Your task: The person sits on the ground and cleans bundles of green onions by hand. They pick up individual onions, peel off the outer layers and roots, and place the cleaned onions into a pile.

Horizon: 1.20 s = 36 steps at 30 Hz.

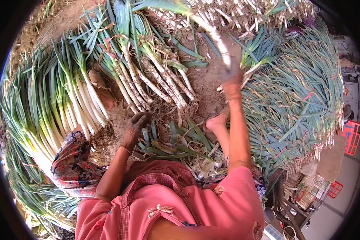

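Note:
My right hand (231, 78), in a dirty glove and blurred, grips a long leek (211, 33) near its white lower end. Another leek (252, 72) lies just behind that hand, on the dirt. My left hand (139, 121), also gloved, is beside the root ends of several unpeeled leeks (165, 81) lying on the ground before me. Its fingers are bent and close together; whether anything is under them is hidden. Stripped leaves and peelings (195, 150) lie between my legs.
Clean white-stemmed leeks (78, 99) are laid in a row at left, by my foot (103, 90). A large heap of leeks (291, 99) fills the right side. More stalks (228, 15) lie at the far end. Red plastic crates (351, 137) and a wire cage (310, 192) stand at right.

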Tool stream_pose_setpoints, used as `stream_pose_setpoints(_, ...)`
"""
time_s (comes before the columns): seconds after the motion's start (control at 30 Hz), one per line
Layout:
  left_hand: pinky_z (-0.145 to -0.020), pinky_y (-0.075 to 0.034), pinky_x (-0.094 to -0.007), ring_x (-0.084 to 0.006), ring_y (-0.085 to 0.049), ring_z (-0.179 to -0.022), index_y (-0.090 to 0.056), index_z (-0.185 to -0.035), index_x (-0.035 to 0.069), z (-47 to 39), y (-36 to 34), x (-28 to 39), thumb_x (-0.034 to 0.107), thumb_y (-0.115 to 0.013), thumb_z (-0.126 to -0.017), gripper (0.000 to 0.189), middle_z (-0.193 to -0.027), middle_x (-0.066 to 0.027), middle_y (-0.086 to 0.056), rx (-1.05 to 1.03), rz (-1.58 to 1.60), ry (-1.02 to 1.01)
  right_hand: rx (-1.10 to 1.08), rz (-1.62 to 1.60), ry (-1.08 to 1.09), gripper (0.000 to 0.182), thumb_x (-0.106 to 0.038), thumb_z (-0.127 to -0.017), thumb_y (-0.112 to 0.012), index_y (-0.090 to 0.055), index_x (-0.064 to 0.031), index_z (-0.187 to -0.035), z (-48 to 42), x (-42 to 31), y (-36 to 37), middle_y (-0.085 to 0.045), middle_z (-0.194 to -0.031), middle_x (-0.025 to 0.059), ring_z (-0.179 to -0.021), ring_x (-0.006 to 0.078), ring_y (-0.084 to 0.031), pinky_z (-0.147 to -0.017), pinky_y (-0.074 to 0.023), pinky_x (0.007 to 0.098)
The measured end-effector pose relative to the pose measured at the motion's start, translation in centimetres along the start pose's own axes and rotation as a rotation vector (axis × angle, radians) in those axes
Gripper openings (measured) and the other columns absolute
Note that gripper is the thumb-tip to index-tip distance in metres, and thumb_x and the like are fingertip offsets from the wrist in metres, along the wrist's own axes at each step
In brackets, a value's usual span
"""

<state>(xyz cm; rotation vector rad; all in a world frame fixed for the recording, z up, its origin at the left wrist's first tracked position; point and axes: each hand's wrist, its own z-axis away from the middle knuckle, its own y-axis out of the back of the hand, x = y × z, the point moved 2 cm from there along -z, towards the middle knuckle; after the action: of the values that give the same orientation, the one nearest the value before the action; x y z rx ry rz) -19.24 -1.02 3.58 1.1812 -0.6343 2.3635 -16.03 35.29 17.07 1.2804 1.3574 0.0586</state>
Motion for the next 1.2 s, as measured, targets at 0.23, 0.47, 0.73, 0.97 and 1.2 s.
stream_pose_setpoints(0.23, -0.084, -0.047, -0.0277, -0.0124, -0.058, -0.092, -0.06, -0.115, 0.001, -0.1, -1.8, 0.2, 0.024, -0.051, -0.097, 0.031, -0.099, -0.0041, -0.065, -0.062, -0.155, 0.049, 0.466, -0.214, -0.254, 0.037, -0.019, -0.092, -0.056, -0.049, 0.003, -0.121, 2.5, 19.1, 3.4, -0.064, -0.091, 0.0129, -0.074, 0.0173, -0.054, -0.067, -0.0463, 0.0311)
stream_pose_setpoints(0.47, -0.084, -0.048, -0.0287, -0.0137, -0.06, -0.092, -0.061, -0.115, 0.001, -0.7, -1.7, -0.7, 0.025, -0.054, -0.096, 0.031, -0.1, -0.0056, -0.065, -0.04, -0.161, 0.095, 0.347, 0.103, -1.063, 0.063, -0.047, -0.084, -0.06, -0.052, 0.0022, -0.123, 3.4, 32.9, -2.4, -0.063, -0.112, 0.0219, -0.098, 0.0392, -0.061, -0.083, -0.047, 0.0461)
stream_pose_setpoints(0.73, -0.086, -0.047, -0.0292, -0.0147, -0.06, -0.097, -0.06, -0.117, 0.002, -0.6, -1.4, -1.0, 0.025, -0.053, -0.096, 0.032, -0.105, -0.0065, -0.065, -0.057, -0.2, 0.164, 0.16, 0.089, -1.371, 0.063, -0.044, -0.066, -0.074, -0.066, 0.0059, -0.104, 1.2, 33.1, -3.0, -0.065, -0.108, 0.021, -0.091, 0.031, -0.064, -0.081, -0.0492, 0.041)
stream_pose_setpoints(0.97, -0.087, -0.047, -0.0296, -0.0145, -0.059, -0.096, -0.059, -0.118, 0.002, -0.6, -1.1, -1.6, 0.023, -0.052, -0.096, 0.031, -0.106, -0.0061, -0.064, -0.071, -0.135, 0.134, -0.103, 0.37, -1.383, 0.056, -0.036, -0.077, -0.068, -0.058, 0.0028, -0.117, 8.2, 33.4, 0.0, -0.063, -0.11, 0.0207, -0.09, 0.0331, -0.063, -0.078, -0.0504, 0.0425)
stream_pose_setpoints(1.2, -0.09, -0.047, -0.0311, -0.0167, -0.059, -0.103, -0.057, -0.121, 0.002, -0.6, -0.7, -1.7, 0.022, -0.051, -0.096, 0.032, -0.112, -0.0084, -0.063, -0.091, -0.156, 0.128, -0.033, 0.299, -0.213, 0.034, -0.025, -0.084, -0.061, -0.058, -0.004, -0.111, 7.7, 20.3, -7.2, -0.064, -0.104, 0.0195, -0.092, 0.0355, -0.062, -0.078, -0.049, 0.0419)
